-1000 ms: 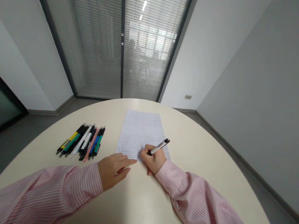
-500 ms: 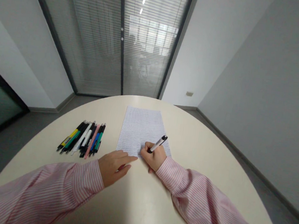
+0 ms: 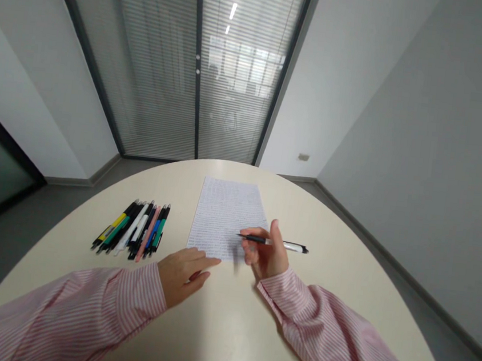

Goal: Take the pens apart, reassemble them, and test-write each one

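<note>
A white and black pen (image 3: 296, 247) lies nearly level in my right hand (image 3: 271, 255), gripped between thumb and fingers with its tip pointing left. That hand is raised over the lower right part of a paper sheet (image 3: 232, 208) filled with lines of small handwriting. My left hand (image 3: 183, 272) rests palm down at the sheet's lower left edge, its fingers stretched out and holding nothing. The words on the sheet are too small to read.
Left of the sheet, several pens (image 3: 132, 229) in black, yellow, green, white, pink and blue lie side by side. They rest on the round cream table (image 3: 297, 301). Beyond its far edge stands a glass partition with blinds (image 3: 161, 80).
My right hand has lifted from the paper and moved slightly right. The pen has swung from a steep writing slant to nearly level. My left hand keeps its place.
</note>
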Demonstrator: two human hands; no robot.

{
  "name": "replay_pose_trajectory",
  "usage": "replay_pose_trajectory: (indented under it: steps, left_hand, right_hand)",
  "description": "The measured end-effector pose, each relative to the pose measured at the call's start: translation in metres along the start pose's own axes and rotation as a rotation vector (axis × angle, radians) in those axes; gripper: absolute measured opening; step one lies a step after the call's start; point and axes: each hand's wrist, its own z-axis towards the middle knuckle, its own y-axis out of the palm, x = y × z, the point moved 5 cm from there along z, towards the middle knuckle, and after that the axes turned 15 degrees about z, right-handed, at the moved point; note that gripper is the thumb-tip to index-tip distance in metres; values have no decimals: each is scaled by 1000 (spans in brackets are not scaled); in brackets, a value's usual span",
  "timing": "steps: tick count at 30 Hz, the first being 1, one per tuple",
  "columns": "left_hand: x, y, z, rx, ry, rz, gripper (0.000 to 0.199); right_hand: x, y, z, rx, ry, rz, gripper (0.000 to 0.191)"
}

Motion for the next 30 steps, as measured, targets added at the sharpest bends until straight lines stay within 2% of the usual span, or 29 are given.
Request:
replay_pose_trajectory:
  steps: [2,6,9,12,14,18,25,27,30]
  left_hand:
    - [0,0,0,3,-4,0,31]
    - [1,0,-1,15,-5,4,31]
    - [0,1,-2,30,-11,7,31]
    - [0,2,-2,17,-16,5,31]
    - [1,2,-2,14,-10,-1,31]
    - [2,0,-1,32,-3,-7,31]
    - [1,2,-2,37,1,-11,31]
    - [1,2,-2,41,1,-15,31]
    - [1,1,-2,31,-9,-7,31]
  right_hand:
    - [2,4,-2,-36,59,132,60]
    - [-11,5,0,15,-86,309,18]
    - [-27,9,2,-19,-75,354,21]
    - [-45,19,-4,-90,39,363,49]
    - [-55,28,-10,-131,73,347,60]
    - [-64,35,-20,-143,84,175,62]
    - [-48,25,-13,-142,188,100,57]
    - [-45,23,-7,-142,146,101,52]
    - [-51,14,2,-80,-74,80,44]
